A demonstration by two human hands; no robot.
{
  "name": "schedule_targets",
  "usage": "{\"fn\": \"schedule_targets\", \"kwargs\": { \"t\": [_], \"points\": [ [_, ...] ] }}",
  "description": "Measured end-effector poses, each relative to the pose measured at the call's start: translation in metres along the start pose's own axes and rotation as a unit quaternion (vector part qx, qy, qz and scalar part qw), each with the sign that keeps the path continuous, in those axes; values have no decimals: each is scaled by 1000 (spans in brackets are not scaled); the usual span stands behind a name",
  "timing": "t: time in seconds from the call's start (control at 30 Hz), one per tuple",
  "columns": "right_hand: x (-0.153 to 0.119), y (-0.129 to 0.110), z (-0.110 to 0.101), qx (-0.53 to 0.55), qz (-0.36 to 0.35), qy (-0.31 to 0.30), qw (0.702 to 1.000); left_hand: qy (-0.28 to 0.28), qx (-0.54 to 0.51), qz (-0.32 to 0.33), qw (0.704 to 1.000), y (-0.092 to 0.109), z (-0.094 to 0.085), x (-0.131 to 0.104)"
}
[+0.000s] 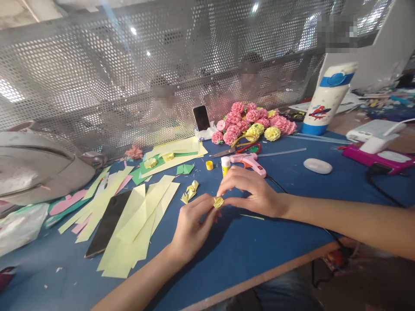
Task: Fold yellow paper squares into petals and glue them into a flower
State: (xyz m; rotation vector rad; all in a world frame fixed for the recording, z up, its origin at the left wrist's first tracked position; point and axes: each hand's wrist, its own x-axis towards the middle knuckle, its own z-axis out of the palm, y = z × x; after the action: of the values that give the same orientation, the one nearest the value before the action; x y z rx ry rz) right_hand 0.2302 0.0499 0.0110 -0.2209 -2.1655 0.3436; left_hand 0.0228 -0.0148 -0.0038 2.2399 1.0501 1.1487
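Note:
A small yellow paper flower (218,202) is pinched between the fingers of both hands, just above the blue tabletop. My left hand (196,222) grips it from the lower left, fingers closed. From the right, my right hand (254,190) holds its other side between thumb and fingertips. Left of it lie several folded yellow paper pieces (190,191). Behind the right hand stands an uncapped glue stick (225,164), with its yellow cap (209,165) beside it. A pink glue gun (249,162) lies just beyond.
Yellow paper strips (145,216) partly cover a dark phone (108,222) at left. Scissors (231,149) lie before pink and yellow paper flowers (243,123). A bottle (330,99), a white oval case (317,166) and a magenta power strip (378,157) are at right; a bag (42,164) is far left.

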Motion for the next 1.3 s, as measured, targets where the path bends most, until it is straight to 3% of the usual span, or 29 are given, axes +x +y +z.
{"fn": "schedule_targets", "kwargs": {
  "t": [0.3, 0.5, 0.67, 0.93, 1.3],
  "points": [
    [2, -3, 8, 85, 227, -41, 969, -63, -74, -157, 983, -4, 7, 4],
    [1, 0, 9, 118, 288, -51, 949, -92, -92, -200, 971, -10, 7, 6],
    [0, -1, 12, 113, 268, -42, 956, -90, -118, -209, 966, -8, 5, 7],
    [-3, -1, 10, 62, 161, 29, 985, -66, -138, -197, 968, -6, 4, 7],
    [-2, -3, 9, -3, 102, 48, 994, -36, -141, -188, 971, -1, 5, 8]
  ]
}}
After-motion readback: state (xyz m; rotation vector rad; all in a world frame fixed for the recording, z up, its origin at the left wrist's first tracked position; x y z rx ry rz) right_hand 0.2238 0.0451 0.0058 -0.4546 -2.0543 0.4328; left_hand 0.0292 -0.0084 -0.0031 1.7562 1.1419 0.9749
